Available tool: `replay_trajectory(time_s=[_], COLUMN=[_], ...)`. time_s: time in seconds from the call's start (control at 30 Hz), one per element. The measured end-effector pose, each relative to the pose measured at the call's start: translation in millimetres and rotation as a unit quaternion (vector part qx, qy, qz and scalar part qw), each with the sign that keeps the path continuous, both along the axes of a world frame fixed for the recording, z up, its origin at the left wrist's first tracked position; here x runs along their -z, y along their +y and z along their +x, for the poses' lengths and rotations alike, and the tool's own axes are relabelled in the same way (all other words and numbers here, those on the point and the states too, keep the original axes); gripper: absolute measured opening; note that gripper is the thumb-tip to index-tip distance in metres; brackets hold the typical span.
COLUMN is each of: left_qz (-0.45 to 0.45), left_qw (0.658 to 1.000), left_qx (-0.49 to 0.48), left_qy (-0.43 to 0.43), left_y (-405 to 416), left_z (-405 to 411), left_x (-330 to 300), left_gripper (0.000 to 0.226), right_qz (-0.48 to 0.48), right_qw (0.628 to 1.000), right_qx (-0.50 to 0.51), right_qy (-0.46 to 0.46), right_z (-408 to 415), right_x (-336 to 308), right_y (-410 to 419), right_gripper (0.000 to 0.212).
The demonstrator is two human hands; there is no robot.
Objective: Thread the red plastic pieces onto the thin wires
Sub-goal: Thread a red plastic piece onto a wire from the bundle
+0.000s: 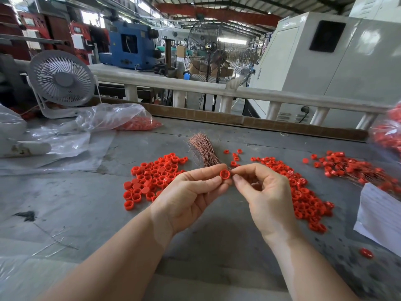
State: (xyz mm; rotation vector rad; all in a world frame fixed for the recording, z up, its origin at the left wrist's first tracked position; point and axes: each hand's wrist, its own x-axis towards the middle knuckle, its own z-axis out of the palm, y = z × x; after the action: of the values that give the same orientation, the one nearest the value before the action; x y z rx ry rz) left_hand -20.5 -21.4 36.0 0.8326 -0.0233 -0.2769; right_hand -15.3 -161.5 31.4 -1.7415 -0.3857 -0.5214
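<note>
My left hand (191, 192) pinches one red plastic piece (225, 174) between thumb and fingers, above the grey table. My right hand (262, 190) pinches a thin wire right beside that piece; the wire itself is barely visible. A bundle of copper wires (204, 151) lies on the table just behind my hands. Loose red pieces lie in a pile on the left (152, 177) and a longer pile on the right (303, 192). Further right, red pieces sit on wires (355, 168).
A white desk fan (61, 81) stands at the back left. Clear plastic bags (112, 118), one holding red pieces, lie beside it. White paper (382, 213) lies at the right edge, a single red piece (366, 253) near it. A rail (195, 85) bounds the table's back.
</note>
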Motion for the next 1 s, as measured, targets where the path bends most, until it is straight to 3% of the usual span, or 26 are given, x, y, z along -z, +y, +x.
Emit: replay_trajectory(time_s=[0.63,1.0], left_qz=[-0.025,0.019], left_qw=[1.0,0.999], left_qx=[0.011,0.021], left_qy=[-0.008,-0.022], left_y=[-1.0,-3.1], left_z=[0.8,2.8], left_x=[0.5,6.9], left_gripper=[0.026,0.019], right_qz=[-0.016,-0.043], right_qw=[1.0,0.999], right_qx=[-0.011,0.005], right_qy=[-0.008,0.011], right_z=[-3.0,-3.2], right_x=[-2.5,-1.3], right_y=[0.5,0.1], right_gripper=[0.027,0.028])
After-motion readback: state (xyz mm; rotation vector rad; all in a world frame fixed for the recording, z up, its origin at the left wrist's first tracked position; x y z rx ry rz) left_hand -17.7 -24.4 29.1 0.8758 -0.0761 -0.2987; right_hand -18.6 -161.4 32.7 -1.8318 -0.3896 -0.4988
